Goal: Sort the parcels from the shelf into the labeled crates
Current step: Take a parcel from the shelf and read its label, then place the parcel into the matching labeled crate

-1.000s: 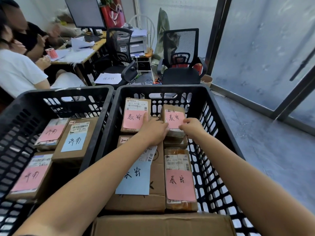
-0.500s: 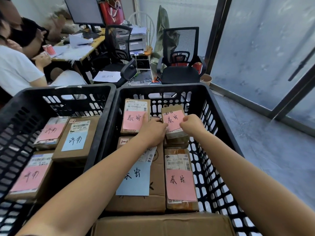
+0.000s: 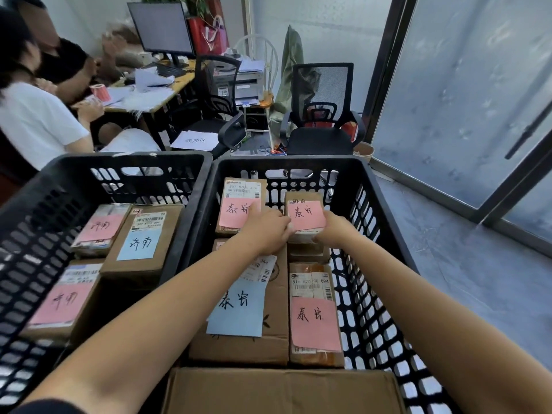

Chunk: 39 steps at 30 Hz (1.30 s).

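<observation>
Two black crates side by side here. The right crate (image 3: 298,163) is the one in play, and the left crate (image 3: 119,161) has its own parcels with a different handwritten label. The right crate is pretty full already. There's a big blue-label parcel (image 3: 276,318) lying flat, a long pink-label parcel (image 3: 315,321) right beside it, and another pink-label one (image 3: 239,201) leaning at the far wall.

The small parcel (image 3: 306,215) is at the back right corner, on top of a brown box (image 3: 304,253). Both hands are clamped on it, the left hand (image 3: 265,231) on its left edge and the right hand (image 3: 334,231) curled round the near right corner.

Looks to me like it's being seated in place. Its label reads the same as its neighbours', so it's the right crate. My tip is to set it flat and square on the box below, label up, tucked against the crate wall so it can't slide off. Then let go one hand at a time, since that stack looks a bit wobbly.
</observation>
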Motion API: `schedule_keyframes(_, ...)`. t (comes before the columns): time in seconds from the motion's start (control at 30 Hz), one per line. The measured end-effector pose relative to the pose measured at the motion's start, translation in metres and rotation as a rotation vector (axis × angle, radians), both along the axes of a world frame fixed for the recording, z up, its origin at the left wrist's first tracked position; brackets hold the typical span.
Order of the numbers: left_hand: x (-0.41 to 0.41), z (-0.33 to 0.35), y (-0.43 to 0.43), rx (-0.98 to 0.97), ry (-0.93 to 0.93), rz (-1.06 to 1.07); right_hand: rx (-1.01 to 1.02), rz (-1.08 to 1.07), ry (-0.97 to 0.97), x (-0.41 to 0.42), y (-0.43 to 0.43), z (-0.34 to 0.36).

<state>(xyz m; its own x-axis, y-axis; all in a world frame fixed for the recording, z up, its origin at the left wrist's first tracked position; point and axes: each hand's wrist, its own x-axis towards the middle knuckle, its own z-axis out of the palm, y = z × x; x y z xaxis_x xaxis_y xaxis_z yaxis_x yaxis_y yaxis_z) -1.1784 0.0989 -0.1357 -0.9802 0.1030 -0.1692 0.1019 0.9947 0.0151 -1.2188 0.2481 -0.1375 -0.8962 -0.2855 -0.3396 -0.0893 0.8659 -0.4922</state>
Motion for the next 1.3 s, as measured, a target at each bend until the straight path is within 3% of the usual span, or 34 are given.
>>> schedule_keyframes(0.33,0.078,0.039,-0.015,0.045,0.138,0.147,-0.025,0.33,0.119,0.048,-0.031,0.035)
schedule_keyframes(0.47,0.134,0.052,-0.036,-0.068,0.222,0.328,-0.093,0.479,0.196,0.087,-0.069,0.053)
schedule_keyframes(0.73,0.262,0.065,-0.09,-0.082,0.351,0.661,-0.198,0.791,0.331,0.182,-0.142,0.097)
schedule_keyframes(0.97,0.427,0.065,-0.12,-0.084,0.383,0.988,-0.233,1.167,0.336,0.326,-0.212,0.108)
schedule_keyframes(1.3,0.724,0.046,-0.1,-0.118,0.275,1.419,-0.359,1.602,0.138,0.583,-0.258,0.074)
